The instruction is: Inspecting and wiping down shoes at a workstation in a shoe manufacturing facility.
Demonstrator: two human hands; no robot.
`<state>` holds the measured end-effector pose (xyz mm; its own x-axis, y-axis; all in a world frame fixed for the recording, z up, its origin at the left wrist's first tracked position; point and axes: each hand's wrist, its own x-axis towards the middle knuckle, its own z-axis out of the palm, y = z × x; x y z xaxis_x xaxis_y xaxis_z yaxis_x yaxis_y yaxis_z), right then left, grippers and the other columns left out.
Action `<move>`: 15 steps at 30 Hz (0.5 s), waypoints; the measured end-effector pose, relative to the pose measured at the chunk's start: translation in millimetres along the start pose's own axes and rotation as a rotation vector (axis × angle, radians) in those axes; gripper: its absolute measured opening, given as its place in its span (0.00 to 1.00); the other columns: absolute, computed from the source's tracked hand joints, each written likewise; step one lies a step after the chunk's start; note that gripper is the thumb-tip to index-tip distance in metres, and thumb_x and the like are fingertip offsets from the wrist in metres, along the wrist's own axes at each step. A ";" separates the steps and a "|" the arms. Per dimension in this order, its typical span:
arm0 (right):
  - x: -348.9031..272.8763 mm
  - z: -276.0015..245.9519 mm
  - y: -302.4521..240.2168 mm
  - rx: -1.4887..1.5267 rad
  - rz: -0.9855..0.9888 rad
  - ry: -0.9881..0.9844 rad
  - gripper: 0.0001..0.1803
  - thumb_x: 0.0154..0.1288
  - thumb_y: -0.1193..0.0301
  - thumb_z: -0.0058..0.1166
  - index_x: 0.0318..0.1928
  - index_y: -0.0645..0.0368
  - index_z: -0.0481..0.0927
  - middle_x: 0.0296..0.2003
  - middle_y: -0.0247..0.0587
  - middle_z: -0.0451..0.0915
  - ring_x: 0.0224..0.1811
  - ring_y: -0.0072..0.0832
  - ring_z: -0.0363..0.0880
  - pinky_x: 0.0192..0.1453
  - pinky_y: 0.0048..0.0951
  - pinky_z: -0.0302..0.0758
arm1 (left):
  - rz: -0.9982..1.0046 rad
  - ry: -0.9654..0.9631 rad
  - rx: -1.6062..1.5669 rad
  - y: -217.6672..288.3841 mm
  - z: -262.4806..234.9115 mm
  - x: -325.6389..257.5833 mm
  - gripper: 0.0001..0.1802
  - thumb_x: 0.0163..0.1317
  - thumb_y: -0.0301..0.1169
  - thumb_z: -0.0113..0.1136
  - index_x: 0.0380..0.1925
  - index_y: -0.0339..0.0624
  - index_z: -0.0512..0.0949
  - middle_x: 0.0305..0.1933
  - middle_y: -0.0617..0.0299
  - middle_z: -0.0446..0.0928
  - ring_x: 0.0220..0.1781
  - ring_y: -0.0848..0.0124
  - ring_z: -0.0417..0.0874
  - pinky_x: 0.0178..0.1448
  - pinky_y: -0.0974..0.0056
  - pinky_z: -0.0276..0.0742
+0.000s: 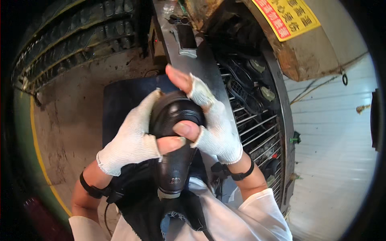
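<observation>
Shoe: a black leather shoe (175, 136) is held up close in front of the person's chest, toe end up, heel end down over a dark apron (144, 205).
Left hand: the left hand (134, 138), in a white fingerless glove, is clamped around the shoe's left side, thumb pressed across its front.
Right hand: the right hand (213, 122), gloved the same way, grips the shoe's right side, thumb on the front, forefinger stretched over the toe.
Wrists: a black strap circles each forearm.
Behind: a curved metal rack (257, 120) carries other dark shoes on its bars.
Above: a yellow and red sign (287, 16).
</observation>
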<state>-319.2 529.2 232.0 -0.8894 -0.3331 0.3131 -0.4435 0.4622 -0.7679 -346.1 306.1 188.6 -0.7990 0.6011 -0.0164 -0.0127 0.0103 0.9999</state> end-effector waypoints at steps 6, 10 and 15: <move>4.2 -14.4 -9.7 0.263 0.076 -0.008 0.31 0.58 0.47 0.67 0.50 0.60 0.91 0.57 0.53 0.88 0.60 0.42 0.85 0.78 0.45 0.65 | -0.034 -0.152 0.125 28.4 9.3 11.5 0.51 0.51 0.49 0.81 0.69 0.32 0.69 0.60 0.49 0.81 0.64 0.60 0.84 0.70 0.58 0.77; 5.6 -9.0 -6.8 0.252 0.064 0.037 0.28 0.57 0.49 0.68 0.46 0.60 0.91 0.53 0.49 0.88 0.62 0.40 0.81 0.77 0.45 0.66 | -0.006 -0.050 0.185 39.3 14.4 1.0 0.50 0.51 0.47 0.81 0.69 0.33 0.69 0.59 0.49 0.83 0.61 0.62 0.86 0.68 0.58 0.78; -45.8 54.1 -2.5 0.574 0.205 0.446 0.65 0.48 0.46 0.83 0.80 0.63 0.62 0.74 0.49 0.70 0.73 0.40 0.72 0.80 0.42 0.65 | 0.198 0.416 0.121 47.2 -6.7 -1.5 0.41 0.60 0.42 0.78 0.67 0.34 0.69 0.57 0.53 0.82 0.58 0.66 0.85 0.64 0.61 0.80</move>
<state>-271.4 498.9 189.3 -0.9625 0.1344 0.2358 -0.2458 -0.0629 -0.9673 -349.5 300.3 235.9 -0.9522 0.2305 0.2007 0.2143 0.0353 0.9761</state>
